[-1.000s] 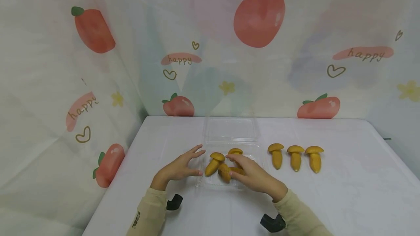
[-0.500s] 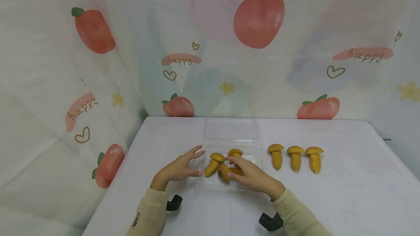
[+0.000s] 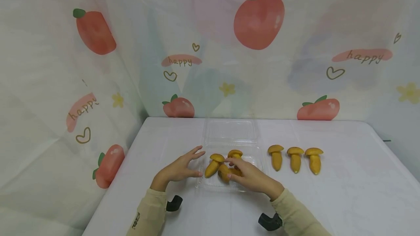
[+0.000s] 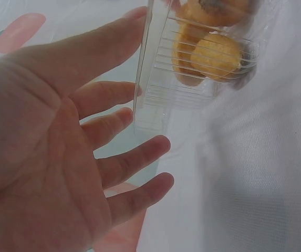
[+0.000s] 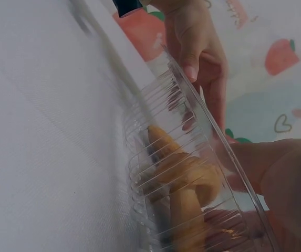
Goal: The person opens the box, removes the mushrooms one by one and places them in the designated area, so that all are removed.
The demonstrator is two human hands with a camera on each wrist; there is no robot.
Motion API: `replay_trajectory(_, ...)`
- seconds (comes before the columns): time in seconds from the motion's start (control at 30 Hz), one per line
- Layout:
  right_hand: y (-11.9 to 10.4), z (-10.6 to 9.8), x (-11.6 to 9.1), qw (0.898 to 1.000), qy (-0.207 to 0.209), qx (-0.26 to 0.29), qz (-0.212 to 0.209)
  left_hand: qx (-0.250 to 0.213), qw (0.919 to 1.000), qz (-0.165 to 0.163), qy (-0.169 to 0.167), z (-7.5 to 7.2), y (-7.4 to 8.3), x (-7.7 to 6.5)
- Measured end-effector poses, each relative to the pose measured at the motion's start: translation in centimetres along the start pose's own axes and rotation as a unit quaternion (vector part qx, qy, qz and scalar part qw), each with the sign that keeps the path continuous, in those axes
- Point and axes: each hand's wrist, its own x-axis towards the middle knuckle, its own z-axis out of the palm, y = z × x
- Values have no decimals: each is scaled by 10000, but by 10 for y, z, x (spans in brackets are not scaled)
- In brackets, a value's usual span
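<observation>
- From my remote seat I have the left hand [image 3: 177,166] nearest the left edge of the tabletop [image 3: 347,181]; its fingers are spread apart and hold nothing. They stand at the clear container's left wall, probably to check any sliding; I cannot tell whether they touch it.
- The container [image 3: 212,184] sits a little left of the tabletop's middle, its lid [image 3: 231,130] folded back toward the far edge, which leaves the inside reachable from above.
- Inside, the leftmost mushroom [image 3: 212,168] leans, cap toward the far edge; another, the far mushroom [image 3: 235,153], shows its cap behind.
- My right hand [image 3: 254,177] arches over the near mushroom [image 3: 224,173], thumb and forefinger apart at the tips; I cannot tell whether they grip it.
- Toward the right edge, a row of three mushrooms [image 3: 295,160] lies evenly spaced, caps toward the far edge, presumably for easy picking.
</observation>
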Motion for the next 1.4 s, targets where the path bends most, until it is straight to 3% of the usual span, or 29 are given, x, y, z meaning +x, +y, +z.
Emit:
replay_trajectory(0.47,3,2,6,9981,-517,35,-334,12,10000,39,-46,-1,2,-2)
replay_trajectory(1.03,1,1,8,9955,-860,294,-267,-24,10000,39,-4,2,-2,0)
replay_trajectory(1.17,2,0,7,9966,-752,206,-247,5,10000,50,-4,2,-2,0)
replay_trajectory(1.4,6,-6,2,9986,-172,-142,-473,28,10000,58,-8,0,-2,1)
